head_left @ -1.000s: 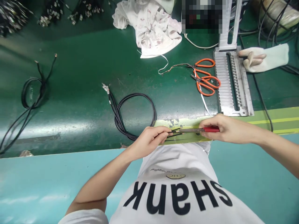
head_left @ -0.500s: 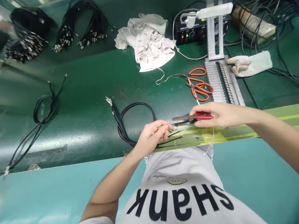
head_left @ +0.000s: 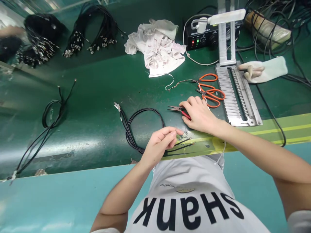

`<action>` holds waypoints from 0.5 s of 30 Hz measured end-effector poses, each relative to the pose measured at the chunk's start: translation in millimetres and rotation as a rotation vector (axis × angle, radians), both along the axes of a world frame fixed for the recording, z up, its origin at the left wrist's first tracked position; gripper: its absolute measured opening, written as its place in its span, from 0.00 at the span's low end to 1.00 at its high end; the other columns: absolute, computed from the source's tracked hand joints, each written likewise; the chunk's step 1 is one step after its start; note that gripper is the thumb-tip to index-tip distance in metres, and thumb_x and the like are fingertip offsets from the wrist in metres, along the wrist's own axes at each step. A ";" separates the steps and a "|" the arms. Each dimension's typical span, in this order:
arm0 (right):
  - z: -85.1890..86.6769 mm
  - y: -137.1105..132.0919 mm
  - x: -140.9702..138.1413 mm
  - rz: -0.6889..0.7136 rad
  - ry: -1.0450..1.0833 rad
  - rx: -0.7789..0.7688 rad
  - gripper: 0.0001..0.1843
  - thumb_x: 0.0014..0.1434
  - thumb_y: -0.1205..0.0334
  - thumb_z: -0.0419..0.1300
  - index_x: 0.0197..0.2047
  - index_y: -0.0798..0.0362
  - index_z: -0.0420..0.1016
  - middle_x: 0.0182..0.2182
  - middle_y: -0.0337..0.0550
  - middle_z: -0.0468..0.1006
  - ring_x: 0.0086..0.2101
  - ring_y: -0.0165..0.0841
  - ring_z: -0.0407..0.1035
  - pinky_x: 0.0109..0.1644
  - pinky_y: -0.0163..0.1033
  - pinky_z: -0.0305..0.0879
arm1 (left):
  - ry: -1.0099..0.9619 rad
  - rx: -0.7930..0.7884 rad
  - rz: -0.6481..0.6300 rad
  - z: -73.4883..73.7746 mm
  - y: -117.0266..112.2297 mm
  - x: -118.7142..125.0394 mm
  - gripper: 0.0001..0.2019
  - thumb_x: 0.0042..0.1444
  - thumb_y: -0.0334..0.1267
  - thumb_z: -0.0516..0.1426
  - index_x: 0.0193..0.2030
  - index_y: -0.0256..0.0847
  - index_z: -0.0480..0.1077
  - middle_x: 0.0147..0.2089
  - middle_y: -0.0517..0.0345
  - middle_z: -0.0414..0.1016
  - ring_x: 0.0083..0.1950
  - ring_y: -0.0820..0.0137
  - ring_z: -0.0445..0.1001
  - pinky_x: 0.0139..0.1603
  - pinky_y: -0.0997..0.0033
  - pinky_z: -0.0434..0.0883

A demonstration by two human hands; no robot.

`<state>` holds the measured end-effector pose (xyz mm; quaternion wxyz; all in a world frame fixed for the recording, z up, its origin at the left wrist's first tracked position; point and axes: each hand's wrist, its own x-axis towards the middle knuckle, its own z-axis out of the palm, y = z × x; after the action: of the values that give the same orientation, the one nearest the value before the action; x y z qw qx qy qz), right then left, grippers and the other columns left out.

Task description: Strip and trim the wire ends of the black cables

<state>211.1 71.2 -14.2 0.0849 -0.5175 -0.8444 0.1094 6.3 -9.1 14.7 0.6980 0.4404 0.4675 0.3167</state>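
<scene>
As my right hand loosely grips the red-handled needle-nose pliers lying on the green worktop, my left hand pinches a fine wire between its fingertips, just above the black cable ends.

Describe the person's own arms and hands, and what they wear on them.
The left hand and right hand are bare, with no gloves, rings or watch showing. The forearms are bare too, running back to white short sleeves: the right sleeve and the left sleeve.
</scene>
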 end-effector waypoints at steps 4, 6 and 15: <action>-11.4 1.6 -4.3 0.034 0.076 -0.007 0.30 0.62 0.53 0.59 0.64 0.56 0.66 0.55 0.59 0.69 0.55 0.54 0.61 0.57 0.56 0.57 | 0.007 0.019 -0.003 -1.3 0.7 0.0 0.15 0.67 0.46 0.56 0.44 0.35 0.76 0.23 0.64 0.58 0.26 0.77 0.53 0.28 0.72 0.47; -10.6 -0.7 -3.0 0.076 0.133 0.003 0.33 0.62 0.49 0.61 0.66 0.55 0.64 0.58 0.59 0.68 0.59 0.53 0.59 0.61 0.58 0.54 | 0.017 0.020 0.005 -2.4 1.4 -0.3 0.15 0.67 0.46 0.56 0.43 0.35 0.77 0.23 0.64 0.58 0.26 0.77 0.53 0.28 0.72 0.48; 6.9 15.7 80.2 -0.189 0.151 0.156 0.18 0.65 0.58 0.58 0.56 0.52 0.74 0.55 0.54 0.75 0.54 0.49 0.69 0.58 0.53 0.62 | 0.005 -0.010 0.062 -1.7 4.6 -1.3 0.14 0.68 0.46 0.54 0.45 0.36 0.73 0.23 0.65 0.59 0.27 0.77 0.53 0.29 0.72 0.49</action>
<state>291.3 86.9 -7.3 0.1982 -0.5769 -0.7890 0.0737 4.9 -4.5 13.0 0.6888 0.4229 0.4842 0.3349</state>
